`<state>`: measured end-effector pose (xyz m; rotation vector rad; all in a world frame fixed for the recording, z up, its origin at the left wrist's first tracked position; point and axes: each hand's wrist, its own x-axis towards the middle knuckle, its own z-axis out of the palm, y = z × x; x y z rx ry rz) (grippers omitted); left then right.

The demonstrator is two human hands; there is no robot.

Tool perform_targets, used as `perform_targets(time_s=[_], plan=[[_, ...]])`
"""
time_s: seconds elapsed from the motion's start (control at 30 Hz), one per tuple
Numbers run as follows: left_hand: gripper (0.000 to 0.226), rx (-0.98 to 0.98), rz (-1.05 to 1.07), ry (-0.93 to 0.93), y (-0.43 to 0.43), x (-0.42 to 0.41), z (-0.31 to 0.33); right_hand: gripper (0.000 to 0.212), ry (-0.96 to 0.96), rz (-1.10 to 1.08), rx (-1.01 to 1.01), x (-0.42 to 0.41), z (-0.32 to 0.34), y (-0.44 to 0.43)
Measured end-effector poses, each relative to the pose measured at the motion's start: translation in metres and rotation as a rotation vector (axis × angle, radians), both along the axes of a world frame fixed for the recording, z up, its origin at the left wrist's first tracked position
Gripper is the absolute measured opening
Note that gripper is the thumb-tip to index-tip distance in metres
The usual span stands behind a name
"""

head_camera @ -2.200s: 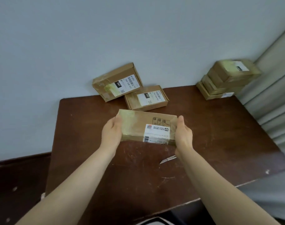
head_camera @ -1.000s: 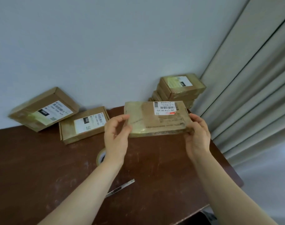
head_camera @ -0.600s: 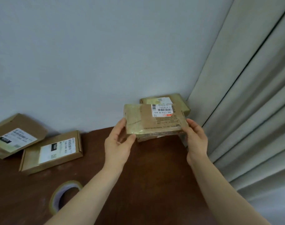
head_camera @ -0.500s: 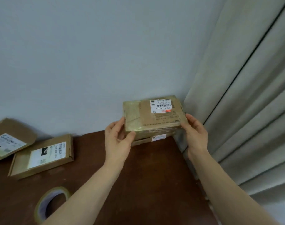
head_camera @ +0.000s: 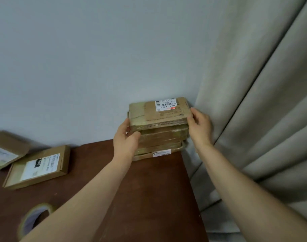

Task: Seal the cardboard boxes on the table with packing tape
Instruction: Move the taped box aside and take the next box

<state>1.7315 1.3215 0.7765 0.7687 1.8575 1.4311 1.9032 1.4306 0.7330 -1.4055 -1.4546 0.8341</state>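
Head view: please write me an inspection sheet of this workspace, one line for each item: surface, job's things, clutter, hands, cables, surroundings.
Surface: dark brown table.
Job's things: top box, taped and with a barcode label, is on or just above a stack of boxes in the far right corner. The tape roll is at the near left, partly behind the left forearm. A flat box lies at the left, with a tilted box beside it by the wall.
Clutter: nothing seen.
Hands: left hand grips the top box's left end; right hand holds its right end.
Cables: nothing seen.
Surroundings: grey wall behind, curtain on the right.
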Motion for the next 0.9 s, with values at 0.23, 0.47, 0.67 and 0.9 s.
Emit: perform_targets(time_s=[0.23,0.47,0.67,0.9], plan=[[0.068,-0.039,0.033,-0.038,-0.001,0.003,-0.01,0.035,-0.043,-0.075,-0.041,-0.002,0.002,-0.009],[0.062,-0.057,0.066,0.035,-0.02,-0.022,-0.015,0.037,-0.033,-0.151,0.304,-0.03,0.025,-0.058],[0.058,-0.059,0.067,-0.011,-0.064,-0.06,-0.015,0.039,-0.081,0.013,0.3,-0.081,0.031,-0.112],[0.055,-0.014,0.051,-0.055,-0.154,-0.161,-0.007,0.036,-0.088,0.147,0.17,-0.191,0.025,-0.195]])
